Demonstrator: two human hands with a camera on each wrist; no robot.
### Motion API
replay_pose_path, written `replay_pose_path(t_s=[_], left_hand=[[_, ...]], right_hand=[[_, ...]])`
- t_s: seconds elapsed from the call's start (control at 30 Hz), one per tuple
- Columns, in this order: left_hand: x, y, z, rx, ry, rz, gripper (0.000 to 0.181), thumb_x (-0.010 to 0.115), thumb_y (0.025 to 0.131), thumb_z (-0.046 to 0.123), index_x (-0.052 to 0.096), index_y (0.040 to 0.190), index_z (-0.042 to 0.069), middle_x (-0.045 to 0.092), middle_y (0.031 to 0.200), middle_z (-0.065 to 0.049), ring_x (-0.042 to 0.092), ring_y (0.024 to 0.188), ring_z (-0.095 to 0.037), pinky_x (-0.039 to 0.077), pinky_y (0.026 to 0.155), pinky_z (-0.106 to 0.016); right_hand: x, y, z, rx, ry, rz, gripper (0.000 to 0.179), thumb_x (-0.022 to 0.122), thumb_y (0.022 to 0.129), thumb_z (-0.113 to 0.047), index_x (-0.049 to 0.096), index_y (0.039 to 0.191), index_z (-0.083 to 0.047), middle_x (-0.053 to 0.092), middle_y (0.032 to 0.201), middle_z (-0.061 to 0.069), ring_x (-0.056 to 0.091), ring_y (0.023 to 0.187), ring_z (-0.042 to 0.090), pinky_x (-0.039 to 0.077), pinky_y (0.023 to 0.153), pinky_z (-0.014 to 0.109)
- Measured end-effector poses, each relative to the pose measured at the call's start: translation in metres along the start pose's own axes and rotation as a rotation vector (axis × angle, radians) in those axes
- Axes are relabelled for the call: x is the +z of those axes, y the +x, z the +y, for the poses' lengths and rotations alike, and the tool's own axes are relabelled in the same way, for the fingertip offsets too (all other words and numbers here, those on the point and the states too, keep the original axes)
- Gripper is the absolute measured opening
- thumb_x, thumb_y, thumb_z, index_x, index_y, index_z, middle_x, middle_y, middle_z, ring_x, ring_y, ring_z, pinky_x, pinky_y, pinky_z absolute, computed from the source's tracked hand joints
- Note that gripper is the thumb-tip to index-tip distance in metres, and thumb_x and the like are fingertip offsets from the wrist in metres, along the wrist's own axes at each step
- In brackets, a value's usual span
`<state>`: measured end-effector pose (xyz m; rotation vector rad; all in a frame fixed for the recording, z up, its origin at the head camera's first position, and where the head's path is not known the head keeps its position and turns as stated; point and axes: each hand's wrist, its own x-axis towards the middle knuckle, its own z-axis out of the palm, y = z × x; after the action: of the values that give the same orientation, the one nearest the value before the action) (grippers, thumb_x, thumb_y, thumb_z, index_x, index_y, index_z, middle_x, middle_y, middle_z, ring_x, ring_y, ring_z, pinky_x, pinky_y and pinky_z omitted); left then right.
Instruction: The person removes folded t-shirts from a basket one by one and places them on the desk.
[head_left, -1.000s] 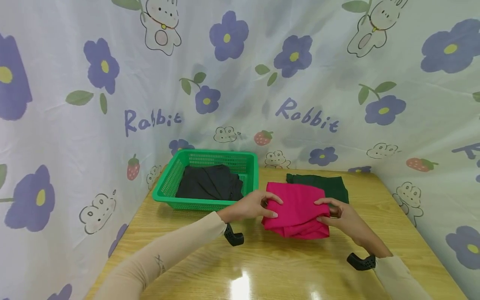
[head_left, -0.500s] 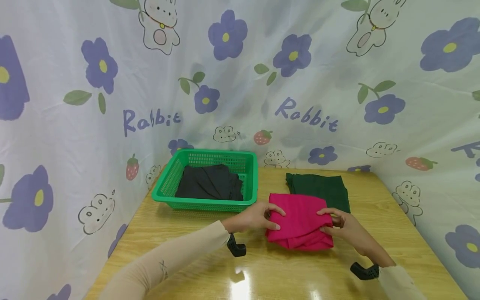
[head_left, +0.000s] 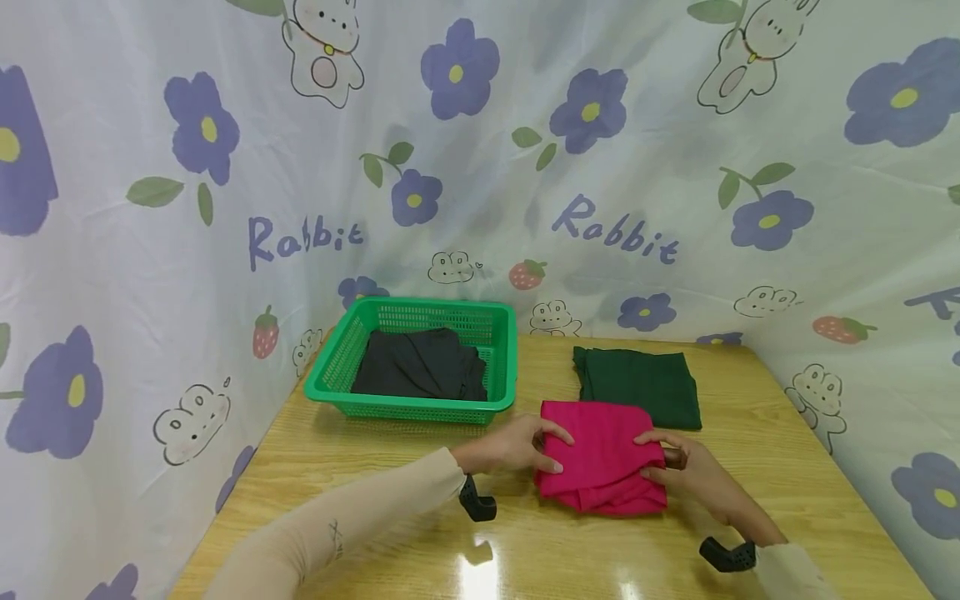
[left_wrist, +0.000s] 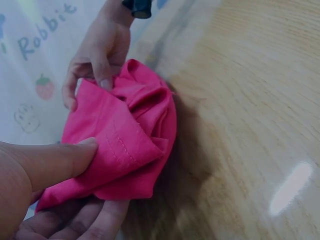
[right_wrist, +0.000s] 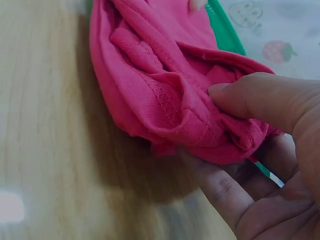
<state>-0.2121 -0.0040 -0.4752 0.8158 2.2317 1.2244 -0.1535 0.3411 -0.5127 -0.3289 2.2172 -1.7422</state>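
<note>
Pink cloth (head_left: pixel 600 450), pinched by left hand (head_left: pixel 516 446) and right hand (head_left: pixel 696 472), perhaps just above the table (head_left: pixel 570 562), wants level, even support.

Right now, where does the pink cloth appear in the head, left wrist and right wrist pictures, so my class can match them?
Head: pink cloth, lower half, right of centre.
Left wrist: pink cloth, mostly left of centre.
Right wrist: pink cloth, upper middle.
Shared landmark: wooden table; bottom of the head picture, right side of left wrist, left side of right wrist.
</note>
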Motion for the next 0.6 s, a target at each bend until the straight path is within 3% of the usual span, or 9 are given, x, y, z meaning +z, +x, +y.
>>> replay_pose_path(t_s=[0.23, 0.6], left_hand=[[0.007, -0.001, -0.005, -0.041, -0.100, -0.015, 0.036, 0.084, 0.086, 0.006, 0.076, 0.119, 0.017, 0.061, 0.103, 0.001, 0.051, 0.086, -0.012, 0.046, 0.067, -0.023], [0.006, 0.003, -0.015, -0.060, -0.090, -0.022, 0.035, 0.085, 0.087, 0.008, 0.076, 0.119, 0.017, 0.060, 0.108, 0.004, 0.051, 0.090, -0.013, 0.048, 0.069, -0.024]], right_hand=[[0.003, -0.001, 0.005, 0.046, 0.034, -0.011, 0.052, 0.074, 0.096, -0.009, 0.052, 0.143, -0.002, 0.071, 0.115, 0.019, 0.070, 0.096, 0.019, 0.059, 0.077, 0.034], [0.007, -0.004, 0.009, 0.048, 0.008, 0.006, 0.054, 0.074, 0.096, -0.010, 0.051, 0.143, 0.000, 0.070, 0.111, 0.021, 0.068, 0.094, 0.019, 0.059, 0.077, 0.034]])
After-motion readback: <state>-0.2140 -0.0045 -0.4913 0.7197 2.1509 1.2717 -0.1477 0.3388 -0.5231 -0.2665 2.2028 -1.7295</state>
